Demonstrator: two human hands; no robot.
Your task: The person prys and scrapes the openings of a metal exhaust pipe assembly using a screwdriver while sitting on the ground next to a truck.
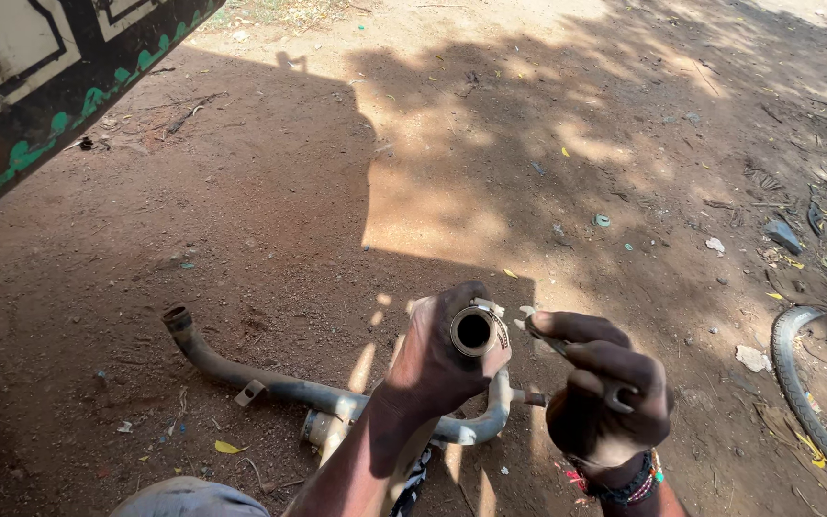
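Bare reddish-brown dirt ground [270,220] lies half in shade, half in hard sunlight — a broad bright patch falls at centre and upper right. A white panel [11,86] with black and green trim juts in at upper left. A worn tyre [806,393] curves along the right edge — leaves, stones and small scraps [715,245] are scattered nearby.
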